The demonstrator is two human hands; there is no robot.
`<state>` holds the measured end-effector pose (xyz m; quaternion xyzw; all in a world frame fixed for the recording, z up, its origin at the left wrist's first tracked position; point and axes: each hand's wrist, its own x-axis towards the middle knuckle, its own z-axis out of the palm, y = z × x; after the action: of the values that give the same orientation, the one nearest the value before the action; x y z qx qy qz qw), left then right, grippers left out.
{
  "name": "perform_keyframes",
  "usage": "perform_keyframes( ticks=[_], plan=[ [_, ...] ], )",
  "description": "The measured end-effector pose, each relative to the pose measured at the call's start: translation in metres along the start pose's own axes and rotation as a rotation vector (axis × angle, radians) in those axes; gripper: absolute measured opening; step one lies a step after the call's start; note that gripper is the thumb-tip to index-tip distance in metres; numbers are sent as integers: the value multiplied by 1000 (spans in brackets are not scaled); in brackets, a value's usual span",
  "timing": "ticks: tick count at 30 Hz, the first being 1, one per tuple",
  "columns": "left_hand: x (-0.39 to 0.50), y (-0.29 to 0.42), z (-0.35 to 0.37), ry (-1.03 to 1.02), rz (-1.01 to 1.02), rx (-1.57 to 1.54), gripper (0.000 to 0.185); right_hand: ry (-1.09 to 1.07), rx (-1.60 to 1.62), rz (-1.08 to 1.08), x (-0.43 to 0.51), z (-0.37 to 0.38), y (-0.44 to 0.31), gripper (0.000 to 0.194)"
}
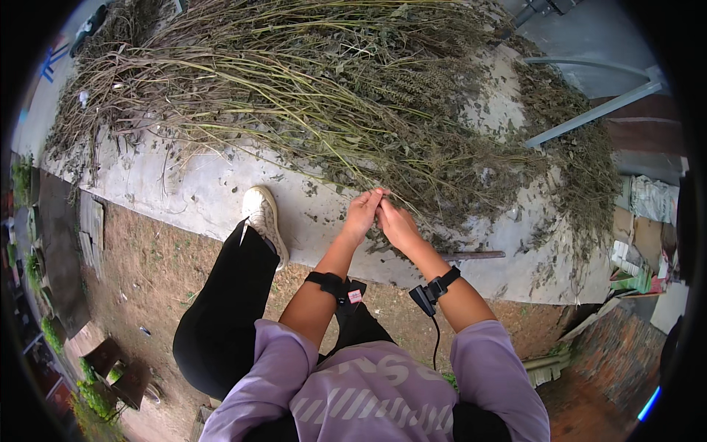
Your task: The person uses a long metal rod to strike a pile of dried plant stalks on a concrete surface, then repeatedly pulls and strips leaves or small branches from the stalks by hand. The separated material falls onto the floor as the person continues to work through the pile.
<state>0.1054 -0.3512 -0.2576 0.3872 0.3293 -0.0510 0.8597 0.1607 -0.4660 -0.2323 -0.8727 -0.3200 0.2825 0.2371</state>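
Observation:
My left hand (363, 212) and my right hand (399, 225) meet at the near edge of a heap of dried plant stalks (309, 88). Fingers and thumbs are pinched together at a thin yellow-green stem (343, 160), which runs from the upper left down to them. The fingers hide the part of the stem between them. Dark, crumpled leaves and seed heads (436, 160) cling to the stalks, mostly toward the right. Both forearms wear black strapped devices.
The heap covers much of a pale concrete slab (204, 193), with leaf bits scattered about. A brown stick (472, 255) lies beside my right forearm. My shoe (265, 221) rests on the slab's edge, above bare soil (149, 259). A grey metal frame (594, 115) stands at right.

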Motion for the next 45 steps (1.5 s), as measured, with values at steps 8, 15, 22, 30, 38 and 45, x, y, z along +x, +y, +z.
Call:
perform_keyframes(
  ticks=[8, 15, 22, 30, 38, 45],
  plan=[
    [-2, 4, 37, 82, 171, 350, 41, 221, -177, 29, -35, -56, -9, 16],
    [2, 22, 55, 161, 267, 678, 43, 390, -246, -19, -51, -75, -20, 17],
    [-9, 48, 55, 210, 247, 948, 53, 193, -228, 34, -50, -100, -36, 18],
    [17, 74, 22, 499, 213, 650, 57, 238, -117, 37, -52, -118, -4, 19],
    [-6, 125, 37, 191, 128, 310, 48, 416, 110, 37, -38, -116, 2, 28],
    [-40, 114, 68, 156, 130, 274, 40, 325, 468, -28, 1, -82, -38, 20]
  ],
)
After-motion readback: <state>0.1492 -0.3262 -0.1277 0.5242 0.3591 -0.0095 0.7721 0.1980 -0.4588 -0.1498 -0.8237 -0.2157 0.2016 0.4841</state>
